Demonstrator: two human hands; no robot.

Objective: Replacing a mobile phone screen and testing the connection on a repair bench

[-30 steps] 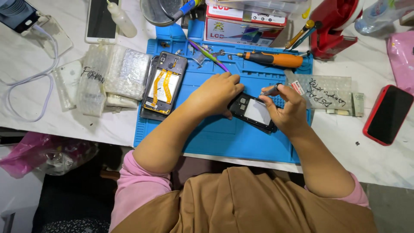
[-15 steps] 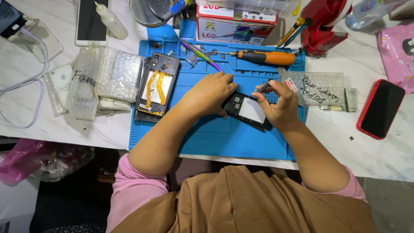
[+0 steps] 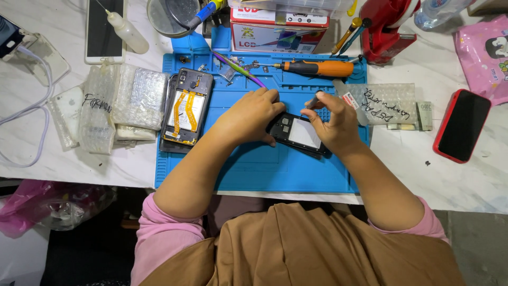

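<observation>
Both hands (image 3: 248, 115) on black phone frame (image 3: 299, 133)

2 stacked boxes (image 3: 278, 24) at top centre: upper one clear-lidded, lower one white and red with a small printed phone picture. Bubble-wrap pouches (image 3: 114, 103) left of the blue mat, 1 with black handwriting. Another bubble-wrap pouch (image 3: 383, 103) right of the mat, handwritten in black, a small red-white sticker (image 3: 350, 99) at its left end. Pink printed pouch (image 3: 489, 53) at far right. White phone (image 3: 105, 29) top left, dark screen up. Red-cased phone (image 3: 462, 125) at right, screen black.
</observation>
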